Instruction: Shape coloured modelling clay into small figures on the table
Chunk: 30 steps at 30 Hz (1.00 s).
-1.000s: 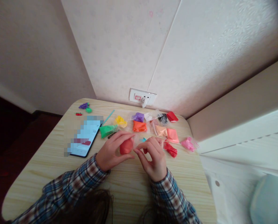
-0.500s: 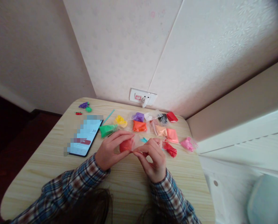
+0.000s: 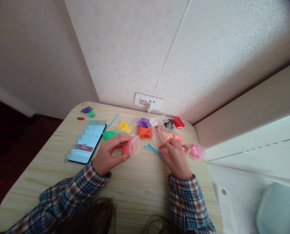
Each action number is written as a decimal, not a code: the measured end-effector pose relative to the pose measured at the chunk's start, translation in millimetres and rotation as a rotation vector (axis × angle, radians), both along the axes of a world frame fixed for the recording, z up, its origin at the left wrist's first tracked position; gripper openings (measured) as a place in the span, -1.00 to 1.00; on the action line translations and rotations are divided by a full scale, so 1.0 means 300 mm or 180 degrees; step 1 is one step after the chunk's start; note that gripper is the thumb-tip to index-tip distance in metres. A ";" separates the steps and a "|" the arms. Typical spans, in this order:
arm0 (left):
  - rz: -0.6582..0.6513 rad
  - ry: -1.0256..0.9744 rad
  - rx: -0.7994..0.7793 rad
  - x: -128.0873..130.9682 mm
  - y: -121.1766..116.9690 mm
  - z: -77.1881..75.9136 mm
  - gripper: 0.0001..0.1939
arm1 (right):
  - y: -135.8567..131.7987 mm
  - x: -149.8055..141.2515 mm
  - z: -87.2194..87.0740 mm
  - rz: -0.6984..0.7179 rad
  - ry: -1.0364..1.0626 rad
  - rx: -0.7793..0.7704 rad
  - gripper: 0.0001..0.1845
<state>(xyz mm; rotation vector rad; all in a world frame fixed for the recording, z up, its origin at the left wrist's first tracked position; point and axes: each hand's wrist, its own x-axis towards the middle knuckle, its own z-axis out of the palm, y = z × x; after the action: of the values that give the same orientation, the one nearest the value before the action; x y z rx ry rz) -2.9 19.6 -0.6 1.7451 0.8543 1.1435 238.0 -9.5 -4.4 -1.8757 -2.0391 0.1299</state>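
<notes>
My left hand (image 3: 108,154) grips a small clear bag of red clay (image 3: 128,147), its mouth gaping open toward the right. My right hand (image 3: 176,156) lies to the right, fingers curled over the small clay packets there, next to a peach packet (image 3: 167,136) and a pink packet (image 3: 195,150). What those fingers hold, if anything, is hidden. Two teal plastic tools (image 3: 154,150) lie on the wooden table (image 3: 135,185) between my hands.
Clay packets lie in a row at the back: green (image 3: 109,134), yellow (image 3: 124,126), purple (image 3: 143,122), orange (image 3: 145,131), red (image 3: 178,122). A phone (image 3: 87,144) lies at left. Small clay figures (image 3: 87,111) sit at the far left corner. A wall socket (image 3: 148,101) is behind.
My right hand let go of the red clay bag and moved right onto the packets. The bag's mouth now stands open in my left hand, and the teal tools show.
</notes>
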 end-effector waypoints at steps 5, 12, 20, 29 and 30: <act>-0.0072 0.0068 0.0108 0.000 -0.001 0.007 -0.67 | 0.000 -0.004 -0.007 -0.0089 -0.0231 -0.0185 -0.92; -0.0200 -0.0035 0.0081 0.008 -0.008 0.016 -0.74 | 0.002 -0.015 -0.045 0.0043 -0.0252 -0.0188 -0.97; -0.0291 -0.0097 -0.0002 0.007 -0.003 0.009 -0.73 | 0.007 -0.020 -0.021 -0.0071 0.0082 -0.0235 -0.93; -0.0067 -0.0080 -0.0142 0.012 -0.001 0.002 -0.64 | -0.008 -0.035 0.048 0.0331 0.2201 -0.0291 -0.90; -0.0003 -0.0089 -0.0116 0.012 0.000 -0.001 -0.65 | -0.012 -0.038 0.055 0.0350 0.2209 -0.0256 -0.87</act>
<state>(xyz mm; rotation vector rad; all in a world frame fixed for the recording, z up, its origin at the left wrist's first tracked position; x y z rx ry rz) 0.7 19.6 -0.8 1.6960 0.8524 1.1424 226.7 -13.1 12.2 -1.4660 -1.6529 0.7817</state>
